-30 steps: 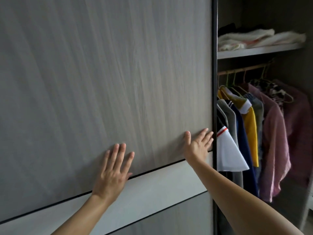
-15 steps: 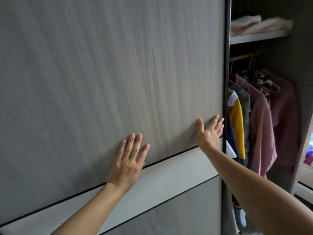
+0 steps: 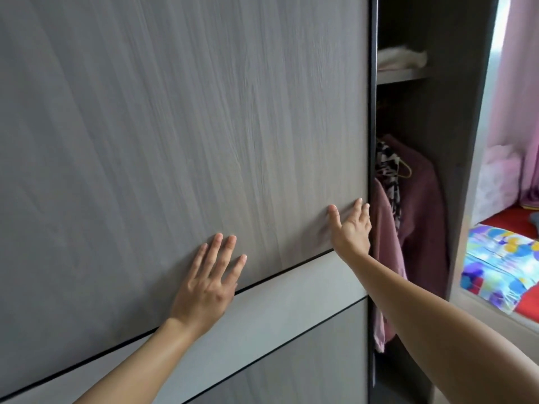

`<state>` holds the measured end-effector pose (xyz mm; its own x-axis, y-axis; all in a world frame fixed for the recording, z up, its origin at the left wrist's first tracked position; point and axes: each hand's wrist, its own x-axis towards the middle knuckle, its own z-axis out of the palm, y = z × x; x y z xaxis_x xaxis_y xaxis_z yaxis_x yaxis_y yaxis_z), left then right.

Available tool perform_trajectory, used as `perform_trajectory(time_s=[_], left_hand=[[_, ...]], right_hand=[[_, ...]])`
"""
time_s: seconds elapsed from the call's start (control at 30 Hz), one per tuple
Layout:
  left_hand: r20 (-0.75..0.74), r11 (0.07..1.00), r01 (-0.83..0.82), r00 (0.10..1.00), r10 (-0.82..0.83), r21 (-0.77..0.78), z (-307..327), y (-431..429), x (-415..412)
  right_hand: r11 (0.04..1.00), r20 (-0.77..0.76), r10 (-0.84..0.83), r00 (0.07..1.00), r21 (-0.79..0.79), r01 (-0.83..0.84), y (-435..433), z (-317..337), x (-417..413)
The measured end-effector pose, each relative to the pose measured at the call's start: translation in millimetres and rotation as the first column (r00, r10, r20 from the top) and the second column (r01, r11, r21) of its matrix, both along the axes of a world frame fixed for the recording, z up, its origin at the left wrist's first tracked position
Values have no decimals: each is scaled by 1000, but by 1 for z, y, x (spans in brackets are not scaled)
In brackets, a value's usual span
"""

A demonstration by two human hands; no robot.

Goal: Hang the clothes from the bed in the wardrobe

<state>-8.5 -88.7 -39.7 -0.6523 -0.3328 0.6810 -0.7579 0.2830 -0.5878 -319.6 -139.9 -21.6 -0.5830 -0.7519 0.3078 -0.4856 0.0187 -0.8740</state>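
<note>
Both palms are on the sliding door (image 3: 175,126) right now: the left hand (image 3: 208,284) lies flat across the seam where the wood-grain panel meets the pale band, and the right hand (image 3: 351,228) is out at the door's dark right edge. The fingers of both are straight and spread, pressing the panel and holding nothing, with no garment or hanger in either hand. Only a narrow strip of the wardrobe (image 3: 437,141) stands open beside that edge, and there are the clothes. A pink shirt (image 3: 386,258) hangs just behind the right hand, with a black-and-white patterned piece (image 3: 388,167) above it on a yellow hanger (image 3: 407,170) and a maroon garment (image 3: 420,214) further in. Higher up, the shelf (image 3: 399,75) carries folded pale linen (image 3: 401,56). Off to the right, past the wardrobe's side wall, what looks like the bed (image 3: 501,258) shows a bright multicoloured cover and a red one. No loose clothing lies on the part in view, though a dark scrap at the frame's edge is too cut off to name. With garments on hangers and nothing in hand, I judge the hanging finished or nearly so. This looks like the final step, with the door needing only a short slide to close the gap. There is no brand, label or legible writing anywhere.
</note>
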Motion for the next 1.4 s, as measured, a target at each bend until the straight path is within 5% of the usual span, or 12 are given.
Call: perform_trajectory(time_s=[0.23,1.1,1.4], left_hand=[[84,995,90,992,-92,31,14,-25,-74],[57,966,258,964,-259,14,43,-99,-245],[55,965,261,964,-261,2,44,-110,-275]], right_hand=[[995,-13,-16,1000,98,18,-19,11,-77],[997,214,-74,974,17,72,-75,-13,-192],[994,154,-70,986,88,57,-86,-16,-227]])
